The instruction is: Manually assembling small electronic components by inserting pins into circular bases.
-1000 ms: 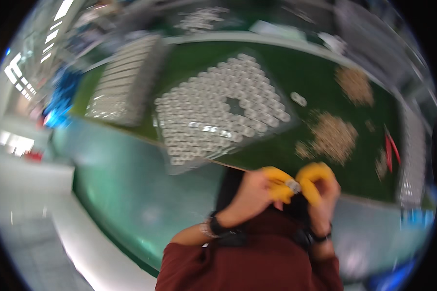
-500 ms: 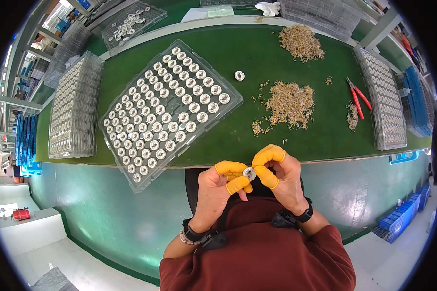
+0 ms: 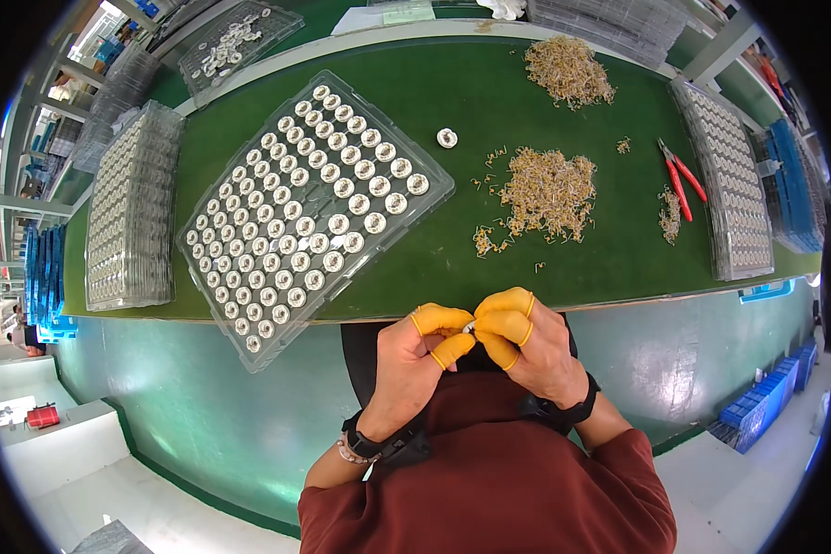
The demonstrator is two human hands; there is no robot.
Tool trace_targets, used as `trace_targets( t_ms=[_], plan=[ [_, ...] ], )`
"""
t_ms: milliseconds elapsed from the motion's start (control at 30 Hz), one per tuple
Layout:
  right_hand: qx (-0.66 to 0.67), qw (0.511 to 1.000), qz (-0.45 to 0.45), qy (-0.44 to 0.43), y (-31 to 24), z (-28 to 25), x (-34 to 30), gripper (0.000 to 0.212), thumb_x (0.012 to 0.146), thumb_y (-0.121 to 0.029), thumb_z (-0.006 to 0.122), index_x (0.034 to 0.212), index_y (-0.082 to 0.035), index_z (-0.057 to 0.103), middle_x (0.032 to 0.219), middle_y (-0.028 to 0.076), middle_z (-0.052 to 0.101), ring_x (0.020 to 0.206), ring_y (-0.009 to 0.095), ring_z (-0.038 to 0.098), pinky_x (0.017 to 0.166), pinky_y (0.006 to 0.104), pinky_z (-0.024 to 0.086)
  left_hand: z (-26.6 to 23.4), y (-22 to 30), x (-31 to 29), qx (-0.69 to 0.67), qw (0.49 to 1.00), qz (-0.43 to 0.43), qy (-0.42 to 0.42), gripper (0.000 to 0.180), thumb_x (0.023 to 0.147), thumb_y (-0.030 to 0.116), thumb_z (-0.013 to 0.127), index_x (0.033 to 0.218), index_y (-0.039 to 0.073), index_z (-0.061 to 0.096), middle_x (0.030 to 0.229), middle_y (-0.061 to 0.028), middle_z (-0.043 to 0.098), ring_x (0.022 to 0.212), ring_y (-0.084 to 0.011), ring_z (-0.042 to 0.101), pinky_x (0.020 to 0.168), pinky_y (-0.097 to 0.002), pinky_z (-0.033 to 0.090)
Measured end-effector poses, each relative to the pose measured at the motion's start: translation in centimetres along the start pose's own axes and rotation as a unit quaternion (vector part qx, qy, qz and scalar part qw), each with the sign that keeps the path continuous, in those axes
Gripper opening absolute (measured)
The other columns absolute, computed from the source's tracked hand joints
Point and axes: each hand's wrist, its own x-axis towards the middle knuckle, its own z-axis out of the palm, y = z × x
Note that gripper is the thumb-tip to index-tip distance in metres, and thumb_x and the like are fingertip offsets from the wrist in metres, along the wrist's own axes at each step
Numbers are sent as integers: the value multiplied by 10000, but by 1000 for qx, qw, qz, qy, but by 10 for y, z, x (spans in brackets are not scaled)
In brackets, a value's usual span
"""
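Observation:
Just past the table's near edge, a small round white part [image 3: 469, 327] is pinched between my two hands, mostly hidden by the fingertips. My left hand [image 3: 414, 355] grips it from the left, with yellow finger cots on the thumb and fingers. From the right, my right hand [image 3: 534, 349] closes its yellow-covered fingertips on the same part; whether a small component is also in that pinch cannot be seen. Left of my hands lies a clear plastic tray [image 3: 414, 214] holding rows of similar white round parts. One loose white round part [image 3: 447, 138] rests right of this tray.
Heaps of tiny wire-leaded components [image 3: 549, 194] lie on the green table [image 3: 388, 277], with another pile [image 3: 568, 74] behind. Red-handled pliers [image 3: 681, 180] sit at the right. Stacked filled trays stand at the left [image 3: 131, 208] and right [image 3: 725, 180].
My right hand's fingers have closed in over the round white part, which now shows only as a sliver. The view has shifted slightly; the tray and piles look unchanged.

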Motion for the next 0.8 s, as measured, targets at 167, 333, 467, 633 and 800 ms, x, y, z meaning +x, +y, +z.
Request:
trace_targets(
  t_ms=[167,333,467,633,800],
  plan=[
    [148,986,74,10,-2,-2,-1,300,727,82,707,970,-38,579,899,103,612,778,269,609,673,329,504,-4,0,3,191,972,131,-39,198,831,-42,679,1025,-12,653,916,-47,643,765,-125,626,616,-238,507],
    [198,962,152,106,-4,5,-11,281,746,86,690,972,-43,583,889,104,611,760,266,607,666,329,499,14,-8,-1,-69,997,19,10,273,824,-52,679,1088,-47,610,993,-101,647,801,-179,648,691,-281,561],
    [102,988,113,33,-6,-6,-8,271,737,33,727,965,-46,604,894,94,612,814,270,602,686,330,500,7,-23,4,-112,994,-5,-17,273,891,-47,601,1163,-43,580,1057,-135,645,906,-206,650,696,-315,584],
    [-109,969,211,69,7,-39,-9,251,722,-50,759,934,-55,623,872,100,612,778,293,588,665,373,496,7,-10,22,-115,993,13,-25,248,934,-10,538,1179,-33,574,1033,-138,643,885,-219,653,676,-307,575],
    [-219,955,201,4,17,-31,5,214,756,-137,751,916,-67,627,835,100,614,760,305,597,648,387,488,3,6,18,-116,993,-17,28,229,950,73,531,1157,-24,548,1008,-166,639,846,-246,661,662,-333,561]
  ],
)
